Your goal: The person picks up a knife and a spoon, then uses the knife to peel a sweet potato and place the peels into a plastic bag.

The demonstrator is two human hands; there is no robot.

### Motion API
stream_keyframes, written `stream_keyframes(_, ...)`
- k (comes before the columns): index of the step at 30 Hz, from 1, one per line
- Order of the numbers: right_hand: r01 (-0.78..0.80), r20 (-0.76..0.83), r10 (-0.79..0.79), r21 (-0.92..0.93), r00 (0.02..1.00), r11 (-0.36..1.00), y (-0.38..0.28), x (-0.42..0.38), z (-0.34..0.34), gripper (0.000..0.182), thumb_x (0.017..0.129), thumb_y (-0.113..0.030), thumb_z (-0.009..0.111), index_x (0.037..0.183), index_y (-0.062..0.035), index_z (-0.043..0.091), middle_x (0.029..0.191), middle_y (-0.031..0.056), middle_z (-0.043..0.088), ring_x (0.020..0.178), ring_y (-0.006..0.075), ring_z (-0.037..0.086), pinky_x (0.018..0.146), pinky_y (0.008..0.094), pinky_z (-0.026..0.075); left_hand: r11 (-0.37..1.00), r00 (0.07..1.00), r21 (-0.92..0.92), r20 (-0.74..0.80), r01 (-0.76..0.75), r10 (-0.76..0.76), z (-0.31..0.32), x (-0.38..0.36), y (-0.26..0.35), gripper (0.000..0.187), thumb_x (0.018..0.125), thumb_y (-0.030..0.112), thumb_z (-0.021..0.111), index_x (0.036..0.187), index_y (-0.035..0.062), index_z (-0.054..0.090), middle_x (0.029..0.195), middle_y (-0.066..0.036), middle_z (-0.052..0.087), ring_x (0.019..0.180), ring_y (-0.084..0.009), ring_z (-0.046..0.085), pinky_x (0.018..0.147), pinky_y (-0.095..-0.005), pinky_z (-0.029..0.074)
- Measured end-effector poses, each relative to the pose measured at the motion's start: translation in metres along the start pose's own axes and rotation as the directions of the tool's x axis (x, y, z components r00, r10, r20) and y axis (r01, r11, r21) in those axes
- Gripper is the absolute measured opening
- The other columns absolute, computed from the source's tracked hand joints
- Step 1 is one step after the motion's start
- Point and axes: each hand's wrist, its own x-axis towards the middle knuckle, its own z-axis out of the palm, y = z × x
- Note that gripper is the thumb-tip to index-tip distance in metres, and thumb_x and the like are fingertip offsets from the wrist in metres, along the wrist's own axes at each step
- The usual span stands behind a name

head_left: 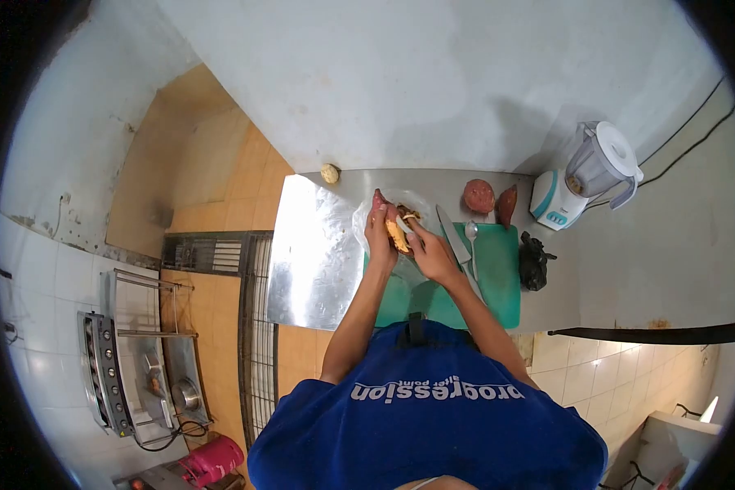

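My left hand is closed around a red-skinned sweet potato, whose orange flesh is bared along one side. Close against it, my right hand grips a small pale tool that looks like a peeler, mostly hidden by the fingers. Beneath both hands spreads a clear plastic bag with dark peelings in it. It overlaps a green cutting board. On the board's upper part, right of my hands, lie a large knife and a metal spoon.
Two unpeeled sweet potatoes, one round and one narrow, lie behind the board. A black plastic bag and a blender stand to the right. A pale yellow lump sits at the steel table's back left corner.
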Motion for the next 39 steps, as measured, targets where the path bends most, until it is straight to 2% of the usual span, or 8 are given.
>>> stream_keyframes(5, 0.004, 0.07, 0.001, -0.058, 0.998, 0.998, 0.01, -0.016, 0.004, 0.047, 0.102, -0.034, 0.052, 0.144, -0.0123, 0.054, 0.114, 0.0275, 0.067, 0.105, 0.044, 0.065, 0.091, 0.0459, 0.05, 0.995, 0.997, -0.065, 0.038, 0.074, -0.072, -0.019, 0.017, -0.011, 0.05, 0.103, 0.034, 0.049, 0.15, 0.0164, 0.043, 0.12, -0.008, 0.059, 0.108, -0.0235, 0.061, 0.095, -0.0398, 0.051)
stream_keyframes(9, 0.069, 0.071, -0.068, -0.015, 0.995, 0.997, 0.02, -0.018, 0.008, 0.047, 0.101, -0.034, 0.05, 0.145, -0.0158, 0.053, 0.11, 0.0277, 0.067, 0.101, 0.0455, 0.065, 0.088, 0.0501, 0.05, 0.994, 0.999, -0.106, -0.01, 0.036, -0.037, -0.005, 0.005, -0.003, 0.051, 0.103, 0.034, 0.049, 0.151, 0.0174, 0.041, 0.12, -0.009, 0.059, 0.109, -0.0243, 0.061, 0.093, -0.0408, 0.052)
stream_keyframes(15, 0.044, -0.002, -0.044, 0.036, 0.999, 0.998, -0.003, -0.005, -0.003, 0.047, 0.101, -0.032, 0.052, 0.143, -0.0114, 0.054, 0.108, 0.0295, 0.067, 0.102, 0.0443, 0.066, 0.088, 0.0443, 0.051, 0.995, 0.997, -0.065, -0.022, 0.079, -0.08, -0.009, 0.01, -0.016, 0.045, 0.099, 0.041, 0.054, 0.127, 0.0064, 0.052, 0.112, -0.011, 0.062, 0.1, -0.0259, 0.064, 0.089, -0.0401, 0.054)
stream_keyframes(26, -0.022, 0.131, 0.027, -0.038, 0.991, 0.999, 0.016, -0.026, -0.008, 0.047, 0.1, -0.036, 0.052, 0.142, -0.0151, 0.056, 0.105, 0.0284, 0.068, 0.099, 0.0449, 0.066, 0.087, 0.0506, 0.051, 0.97, 0.988, -0.217, -0.085, 0.105, -0.126, -0.015, 0.022, -0.009, 0.053, 0.097, 0.049, 0.056, 0.13, 0.008, 0.051, 0.111, -0.011, 0.063, 0.102, -0.0275, 0.064, 0.089, -0.0425, 0.055)
stream_keyframes(29, -0.047, 0.07, 0.04, 0.099, 0.997, 0.994, 0.01, -0.012, -0.009, 0.046, 0.1, -0.037, 0.052, 0.142, -0.0176, 0.056, 0.102, 0.028, 0.068, 0.097, 0.0452, 0.066, 0.085, 0.0518, 0.051, 0.972, 0.988, -0.191, -0.039, 0.136, -0.146, -0.008, 0.011, -0.006, 0.048, 0.099, 0.047, 0.055, 0.127, 0.0082, 0.053, 0.106, -0.01, 0.063, 0.1, -0.0253, 0.064, 0.088, -0.0398, 0.055)
stream_keyframes(31, 0.029, 0.025, -0.029, 0.013, 0.999, 0.999, 0.008, -0.004, -0.005, 0.048, 0.101, -0.036, 0.051, 0.143, -0.0114, 0.054, 0.102, 0.0284, 0.068, 0.097, 0.0438, 0.067, 0.086, 0.0462, 0.05, 0.982, 0.993, -0.154, -0.012, 0.112, -0.115, -0.005, 0.012, -0.01, 0.045, 0.099, 0.045, 0.056, 0.125, 0.0084, 0.054, 0.106, -0.009, 0.063, 0.098, -0.0247, 0.064, 0.087, -0.0394, 0.055)
stream_keyframes(36, 0.081, 0.097, -0.071, -0.11, 0.993, 0.991, 0.014, -0.025, -0.007, 0.047, 0.1, -0.037, 0.052, 0.142, -0.0147, 0.056, 0.101, 0.0277, 0.069, 0.096, 0.045, 0.066, 0.085, 0.0493, 0.051, 0.983, 0.996, -0.178, -0.075, 0.041, -0.055, 0.0, 0.015, -0.003, 0.033, 0.098, 0.036, 0.063, 0.112, 0.0056, 0.06, 0.091, -0.006, 0.064, 0.083, -0.0198, 0.065, 0.076, -0.0349, 0.055)
stream_keyframes(39, 0.065, 0.13, -0.052, -0.099, 0.99, 0.993, 0.019, -0.025, -0.014, 0.047, 0.1, -0.039, 0.051, 0.142, -0.0173, 0.056, 0.1, 0.0271, 0.069, 0.095, 0.0462, 0.065, 0.084, 0.0521, 0.051, 0.986, 0.999, -0.159, 0.019, 0.05, -0.048, -0.006, 0.019, 0.0, 0.033, 0.099, 0.038, 0.06, 0.116, 0.0099, 0.058, 0.104, -0.007, 0.062, 0.093, -0.0222, 0.063, 0.083, -0.0376, 0.054)
